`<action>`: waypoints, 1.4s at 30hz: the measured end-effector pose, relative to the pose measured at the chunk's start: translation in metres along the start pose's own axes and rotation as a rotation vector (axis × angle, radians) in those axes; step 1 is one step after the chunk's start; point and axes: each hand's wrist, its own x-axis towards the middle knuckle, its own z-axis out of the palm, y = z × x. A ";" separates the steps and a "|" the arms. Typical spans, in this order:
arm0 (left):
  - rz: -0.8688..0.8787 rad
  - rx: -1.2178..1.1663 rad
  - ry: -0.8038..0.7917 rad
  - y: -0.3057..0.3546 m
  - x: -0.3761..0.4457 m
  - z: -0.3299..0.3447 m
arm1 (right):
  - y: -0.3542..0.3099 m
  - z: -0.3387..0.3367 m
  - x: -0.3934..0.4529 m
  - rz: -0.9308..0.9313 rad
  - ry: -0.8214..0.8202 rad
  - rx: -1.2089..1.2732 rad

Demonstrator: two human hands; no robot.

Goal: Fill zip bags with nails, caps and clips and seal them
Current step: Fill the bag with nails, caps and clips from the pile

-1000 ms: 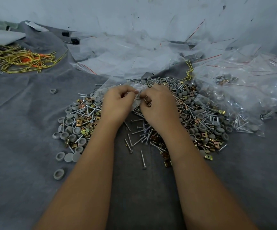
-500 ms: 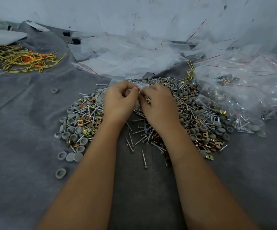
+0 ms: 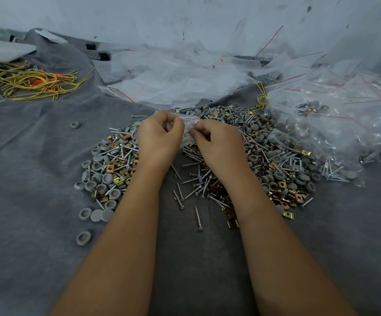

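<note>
Head view. Left hand (image 3: 159, 139) and right hand (image 3: 219, 144) each pinch the top edge of a small clear zip bag (image 3: 188, 131), which spans the gap between their curled fingertips above the heap of nails, grey caps and brass clips (image 3: 264, 160). To seal well, press the strip flat and run the pinch outward from the fingertips. Filled bags (image 3: 335, 133) lie right of the right hand.

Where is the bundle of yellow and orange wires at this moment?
In the head view, the bundle of yellow and orange wires lies far left on the grey cloth, left of the empty zip bags.
</note>
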 end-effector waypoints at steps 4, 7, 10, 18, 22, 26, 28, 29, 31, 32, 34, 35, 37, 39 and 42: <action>0.047 0.022 0.102 0.002 0.000 -0.003 | -0.002 0.001 -0.001 0.064 0.002 0.129; 0.191 0.123 0.199 0.004 -0.005 -0.005 | -0.004 0.001 0.000 0.107 -0.036 0.234; 0.335 0.276 0.156 0.005 -0.010 -0.002 | -0.002 0.000 0.002 0.155 -0.082 0.179; 0.182 0.284 -0.153 -0.006 -0.003 0.005 | 0.002 -0.005 0.001 -0.017 -0.173 -0.308; 0.070 0.247 -0.230 -0.008 0.000 0.006 | 0.007 -0.004 0.000 -0.018 -0.172 -0.287; 0.013 0.180 -0.012 -0.009 0.004 0.004 | 0.008 -0.006 0.002 0.012 -0.094 -0.045; 0.031 0.160 0.177 -0.009 0.004 0.001 | 0.003 -0.007 0.003 0.029 -0.042 0.054; 0.053 0.153 0.247 -0.009 0.003 -0.001 | 0.001 -0.006 0.002 0.025 -0.033 0.067; 0.111 0.184 0.283 -0.007 0.001 -0.002 | 0.000 -0.006 0.001 -0.008 -0.042 -0.025; 0.137 0.220 0.249 -0.007 0.000 -0.002 | 0.002 -0.006 0.000 -0.023 -0.064 -0.102; 0.151 0.305 0.134 -0.007 0.000 0.001 | 0.004 -0.007 0.000 -0.020 -0.087 -0.184; 0.146 0.342 0.089 -0.007 0.000 0.002 | 0.005 -0.008 0.000 0.000 -0.073 -0.172; 0.131 0.379 0.061 -0.009 0.000 0.004 | 0.002 -0.010 0.000 0.062 -0.004 -0.086; 0.112 0.363 0.072 -0.009 0.001 0.003 | -0.002 -0.010 0.001 0.095 0.030 -0.070; 0.091 0.341 0.072 -0.008 0.001 0.002 | -0.001 -0.009 0.001 0.072 -0.068 -0.300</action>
